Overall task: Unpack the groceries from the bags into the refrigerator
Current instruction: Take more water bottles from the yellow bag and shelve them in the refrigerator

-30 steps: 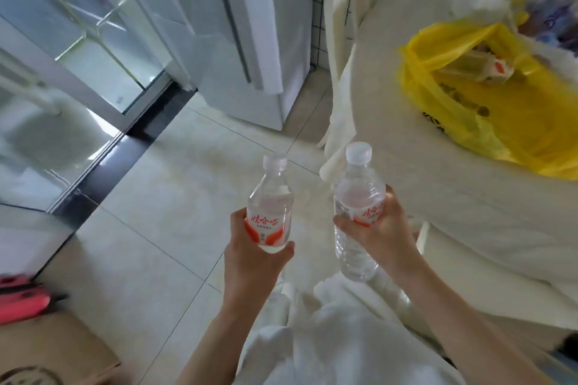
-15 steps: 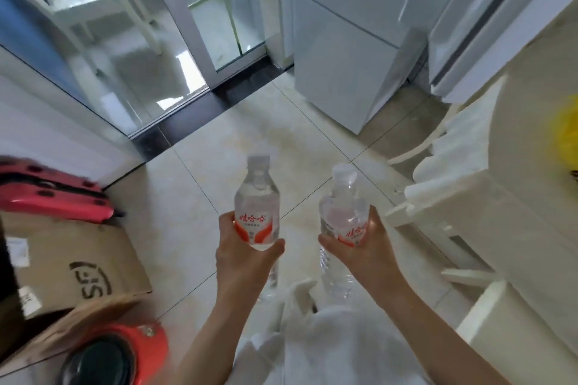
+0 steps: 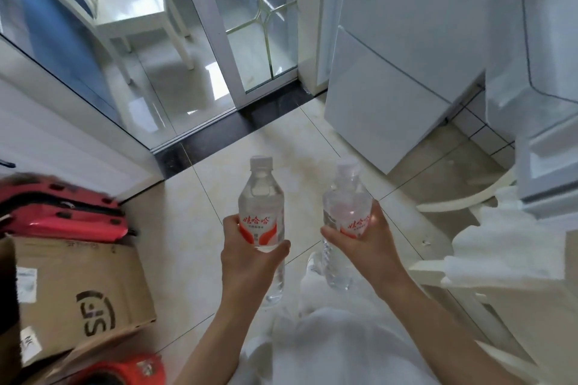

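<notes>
Now a clear, red-labelled water bottle [image 3: 261, 216] and another [image 3: 345, 212] gripped upright in left hand [image 3: 247, 256] and right hand [image 3: 364, 244].

View swung leftward since the earlier frames: yellow bag and table gone from frame; refrigerator [image 3: 391, 97] now at upper right, door [image 3: 538, 72] open at right edge. Cardboard box [image 3: 78, 294] and red case [image 3: 62, 216] entered at lower left; white chair [image 3: 131, 6] at upper left.

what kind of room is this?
Most likely a home kitchen or dining corner: a white refrigerator stands on a tiled floor beside a glass sliding door. A cardboard box sits on the floor, which suggests a lived-in home.
</notes>
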`<state>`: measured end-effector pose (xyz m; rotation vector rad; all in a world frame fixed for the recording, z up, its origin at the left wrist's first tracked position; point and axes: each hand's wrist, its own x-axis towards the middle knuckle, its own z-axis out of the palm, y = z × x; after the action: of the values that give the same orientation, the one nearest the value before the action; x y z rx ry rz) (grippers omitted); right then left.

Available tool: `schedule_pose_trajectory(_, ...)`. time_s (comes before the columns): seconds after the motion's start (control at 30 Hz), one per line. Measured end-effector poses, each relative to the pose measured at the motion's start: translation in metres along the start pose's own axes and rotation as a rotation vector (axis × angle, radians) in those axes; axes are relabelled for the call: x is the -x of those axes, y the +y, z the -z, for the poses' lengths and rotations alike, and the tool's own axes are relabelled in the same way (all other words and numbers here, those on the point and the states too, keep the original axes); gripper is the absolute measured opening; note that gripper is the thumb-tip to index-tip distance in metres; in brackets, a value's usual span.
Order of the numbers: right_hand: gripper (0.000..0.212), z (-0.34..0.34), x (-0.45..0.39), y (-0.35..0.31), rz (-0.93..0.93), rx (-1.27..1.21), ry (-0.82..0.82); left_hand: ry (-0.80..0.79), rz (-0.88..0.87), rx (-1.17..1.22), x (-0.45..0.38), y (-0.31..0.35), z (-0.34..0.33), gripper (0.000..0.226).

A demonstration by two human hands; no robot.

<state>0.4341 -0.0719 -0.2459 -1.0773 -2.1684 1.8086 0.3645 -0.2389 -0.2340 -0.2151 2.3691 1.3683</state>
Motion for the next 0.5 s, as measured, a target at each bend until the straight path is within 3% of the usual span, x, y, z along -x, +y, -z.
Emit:
schedule_pose_trajectory(0.27,0.063,0.002,-0.104,-0.062,0.051,0.039,0.0,-0.01,-0.043,0.008,-0.095,0.066,-0.021,0.069)
schedule_pose_trajectory(0.5,0.058,-0.016,-0.191,-0.089,-0.039,-0.004,0.126,-0.112,-0.107,-0.028,-0.194,0.114,-0.031,0.067)
